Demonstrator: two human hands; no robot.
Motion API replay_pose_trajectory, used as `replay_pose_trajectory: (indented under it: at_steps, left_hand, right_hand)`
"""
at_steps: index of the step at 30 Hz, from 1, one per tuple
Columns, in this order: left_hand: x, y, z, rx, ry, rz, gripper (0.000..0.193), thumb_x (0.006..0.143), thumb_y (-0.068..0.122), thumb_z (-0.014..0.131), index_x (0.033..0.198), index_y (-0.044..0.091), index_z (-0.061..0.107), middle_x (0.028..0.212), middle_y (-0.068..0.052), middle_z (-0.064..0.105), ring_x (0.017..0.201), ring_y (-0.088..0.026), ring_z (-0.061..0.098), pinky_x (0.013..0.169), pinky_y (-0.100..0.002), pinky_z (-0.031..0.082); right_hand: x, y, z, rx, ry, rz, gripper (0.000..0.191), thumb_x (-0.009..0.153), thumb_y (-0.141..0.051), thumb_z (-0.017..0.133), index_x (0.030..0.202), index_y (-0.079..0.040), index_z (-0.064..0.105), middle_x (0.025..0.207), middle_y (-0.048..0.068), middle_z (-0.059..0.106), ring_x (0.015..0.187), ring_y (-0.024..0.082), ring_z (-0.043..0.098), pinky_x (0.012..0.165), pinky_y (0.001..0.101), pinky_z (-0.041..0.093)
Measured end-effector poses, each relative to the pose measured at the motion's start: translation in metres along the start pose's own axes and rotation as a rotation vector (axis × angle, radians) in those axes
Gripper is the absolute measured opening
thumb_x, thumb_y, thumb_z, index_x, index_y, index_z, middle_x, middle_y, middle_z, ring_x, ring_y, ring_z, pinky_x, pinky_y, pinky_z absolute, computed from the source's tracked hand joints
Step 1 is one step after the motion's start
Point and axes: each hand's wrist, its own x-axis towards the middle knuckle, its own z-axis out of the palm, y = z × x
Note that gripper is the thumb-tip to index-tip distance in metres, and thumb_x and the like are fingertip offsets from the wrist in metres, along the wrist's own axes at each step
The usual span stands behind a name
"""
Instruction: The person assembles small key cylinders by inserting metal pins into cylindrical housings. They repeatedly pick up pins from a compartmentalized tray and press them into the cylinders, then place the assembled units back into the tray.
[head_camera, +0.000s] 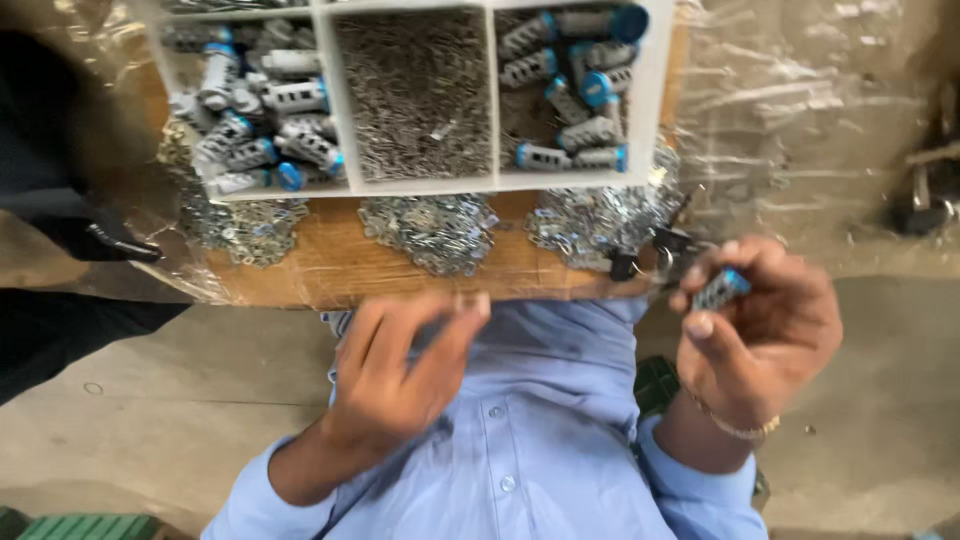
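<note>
My right hand (765, 330) is curled around a small grey metal cylinder with a blue cap (722, 288), held just off the near right corner of the wooden board (330, 270). My left hand (400, 370) hovers blurred below the board's near edge, fingers pinched together; whether anything small is between them cannot be made out. A white divided tray (482, 182) stands on the board, with grey and blue cylinders (260, 110) in its left and right (575, 90) compartments and a mass of tiny metal pins (420, 95) in the middle one.
Three heaps of small flat metal plates (430, 232) lie on the board in front of the tray. A small black tool (660, 250) sits by the right heap. Clear plastic sheeting (800, 130) covers the right side. A dark-clothed person's part (60, 150) is at left.
</note>
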Motion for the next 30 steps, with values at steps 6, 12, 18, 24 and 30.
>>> replay_pose_trajectory:
  at_steps: [6,12,18,24,30]
  left_hand:
    - [-0.022,-0.012,0.000,0.083,0.113,-0.042,0.033,0.087,-0.003,0.080,0.118,0.007,0.076,0.106,-0.007,0.067,0.093,-0.024,0.061,0.078,-0.036,0.051]
    - [-0.035,-0.022,-0.022,0.199,0.162,-0.144,0.031,0.087,0.004,0.075,0.118,0.011,0.076,0.115,-0.008,0.065,0.098,-0.026,0.063,0.086,-0.039,0.053]
    - [-0.008,-0.027,-0.031,0.188,0.120,-0.291,0.043,0.098,0.024,0.080,0.132,0.001,0.068,0.103,-0.011,0.061,0.090,-0.028,0.060,0.081,-0.040,0.052]
    - [-0.024,-0.036,-0.026,0.044,0.195,-0.251,0.044,0.104,0.024,0.075,0.140,0.002,0.062,0.107,-0.009,0.061,0.096,-0.027,0.059,0.088,-0.039,0.052]
    - [-0.028,-0.039,-0.030,0.144,0.111,-0.181,0.040,0.092,0.021,0.078,0.129,0.008,0.069,0.105,-0.009,0.063,0.095,-0.028,0.059,0.084,-0.040,0.051]
  right_hand:
    - [-0.021,0.002,0.011,0.052,-0.194,0.154,0.040,0.084,0.009,0.087,0.119,0.001,0.069,0.115,0.018,0.062,0.097,0.025,0.069,0.074,0.0317,0.065]
    - [-0.020,0.015,0.040,0.029,-0.394,0.385,0.048,0.077,0.015,0.084,0.120,0.002,0.066,0.118,0.022,0.062,0.096,0.029,0.071,0.076,0.0384,0.068]
    - [-0.018,0.022,0.062,-0.076,-0.492,0.458,0.040,0.078,0.016,0.080,0.114,0.005,0.067,0.120,0.024,0.061,0.099,0.030,0.071,0.079,0.0399,0.067]
    - [-0.011,0.012,0.073,-0.111,-0.588,0.351,0.041,0.078,0.012,0.084,0.114,0.003,0.067,0.116,0.021,0.063,0.097,0.028,0.072,0.081,0.0398,0.068]
    - [-0.019,0.019,0.075,-0.109,-0.493,0.438,0.037,0.080,0.011,0.083,0.113,0.004,0.067,0.120,0.022,0.063,0.098,0.029,0.071,0.081,0.0404,0.067]
